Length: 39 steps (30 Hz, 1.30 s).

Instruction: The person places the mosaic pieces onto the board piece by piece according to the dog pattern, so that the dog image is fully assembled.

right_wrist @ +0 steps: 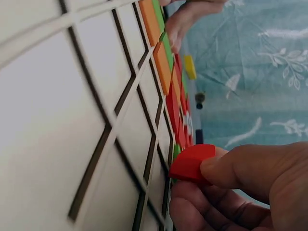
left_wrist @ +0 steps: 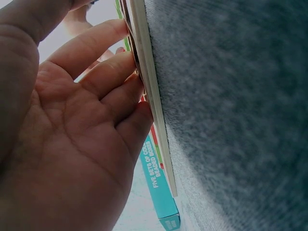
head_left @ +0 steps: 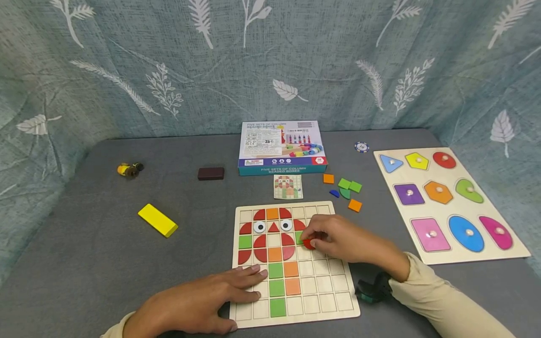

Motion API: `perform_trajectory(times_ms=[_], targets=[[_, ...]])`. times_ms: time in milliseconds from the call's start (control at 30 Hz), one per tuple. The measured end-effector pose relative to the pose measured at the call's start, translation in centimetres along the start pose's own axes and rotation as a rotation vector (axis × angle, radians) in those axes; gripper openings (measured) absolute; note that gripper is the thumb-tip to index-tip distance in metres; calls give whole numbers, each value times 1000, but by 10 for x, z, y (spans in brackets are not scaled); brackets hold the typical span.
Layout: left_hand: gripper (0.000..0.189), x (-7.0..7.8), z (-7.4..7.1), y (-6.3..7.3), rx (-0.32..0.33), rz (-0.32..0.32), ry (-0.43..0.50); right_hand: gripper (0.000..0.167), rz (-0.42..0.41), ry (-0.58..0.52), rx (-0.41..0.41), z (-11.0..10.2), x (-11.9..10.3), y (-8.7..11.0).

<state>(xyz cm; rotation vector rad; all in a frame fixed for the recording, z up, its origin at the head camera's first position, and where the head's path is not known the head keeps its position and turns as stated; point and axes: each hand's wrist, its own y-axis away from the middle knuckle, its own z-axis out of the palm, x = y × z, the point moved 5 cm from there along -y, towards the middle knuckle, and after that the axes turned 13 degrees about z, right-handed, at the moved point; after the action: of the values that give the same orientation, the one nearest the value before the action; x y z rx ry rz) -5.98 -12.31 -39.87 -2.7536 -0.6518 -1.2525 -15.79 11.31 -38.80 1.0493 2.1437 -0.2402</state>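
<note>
A wooden grid board [head_left: 323, 284] lies on the grey table, partly filled with red quarter-circles, green and orange squares and two eye discs. My right hand [head_left: 344, 237] pinches a red quarter-circle piece [right_wrist: 192, 164] between thumb and fingers, over the board's right side just below a green square [head_left: 299, 236]. In the right wrist view the piece is tilted, close to the slots. My left hand [head_left: 207, 295] rests with extended fingers on the board's lower left. In the left wrist view its fingertips [left_wrist: 144, 108] touch the board's edge area.
Behind the board lie a small pattern card [head_left: 288, 187] and a beaded-boxes carton [head_left: 282, 148]. Loose pieces, including an orange square [head_left: 355, 205], are at the right, beside a shape puzzle board [head_left: 448, 211]. A yellow block [head_left: 158, 219], dark block [head_left: 211, 173] and toy bee [head_left: 130, 169] lie left.
</note>
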Motion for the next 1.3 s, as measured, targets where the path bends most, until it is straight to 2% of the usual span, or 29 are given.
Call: perform_trajectory(times_ms=[200, 300, 633, 867, 1167, 1300], targets=[[56, 0, 0, 1, -4, -1, -3, 15, -14, -20, -73, 9, -5, -6], [56, -1, 0, 1, -7, 1, -8, 13, -5, -4, -77, 11, -5, -7], [57, -1, 0, 0, -4, -16, -5, 10, 11, 72, 11, 12, -5, -4], [56, 0, 1, 0, -5, -1, -24, 11, 59, 102, -10, 15, -7, -3], [57, 0, 1, 0, -4, -11, -26, 9, 26, 129, 43, 12, -6, -1], [58, 0, 1, -1, -2, -25, -19, 11, 3, 94, 79, 5, 0, 0]])
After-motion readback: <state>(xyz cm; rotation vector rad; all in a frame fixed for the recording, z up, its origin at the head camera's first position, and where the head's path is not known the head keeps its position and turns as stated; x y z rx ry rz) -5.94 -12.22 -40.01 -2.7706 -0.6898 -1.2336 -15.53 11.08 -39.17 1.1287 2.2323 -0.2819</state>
